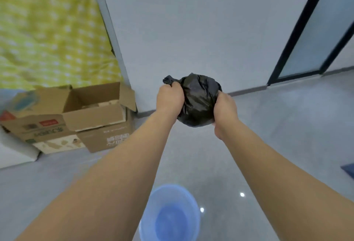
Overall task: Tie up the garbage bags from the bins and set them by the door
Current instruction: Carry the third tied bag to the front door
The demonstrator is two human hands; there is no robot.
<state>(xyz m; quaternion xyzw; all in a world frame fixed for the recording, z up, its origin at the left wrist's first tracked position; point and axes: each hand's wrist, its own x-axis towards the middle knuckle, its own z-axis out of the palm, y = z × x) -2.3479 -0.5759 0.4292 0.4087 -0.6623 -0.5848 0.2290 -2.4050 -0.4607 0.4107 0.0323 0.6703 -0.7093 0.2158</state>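
A small black garbage bag (198, 99), bunched into a ball, is held up in front of me over the grey floor. My left hand (169, 98) grips its left side, and the bag's twisted neck pokes out above the fingers. My right hand (224, 110) clasps the bag's right and lower side. Directly below my arms stands a blue plastic bin (188, 200), with no bag in it. A dark-framed glass door (306, 35) is at the right.
Open cardboard boxes (92, 114) are stacked on the floor at the left against the wall corner. A yellow-green patterned cloth (49, 29) hangs behind them. A dark blue mat edge (348, 169) shows at the far right. A grey wall (191, 20) is ahead.
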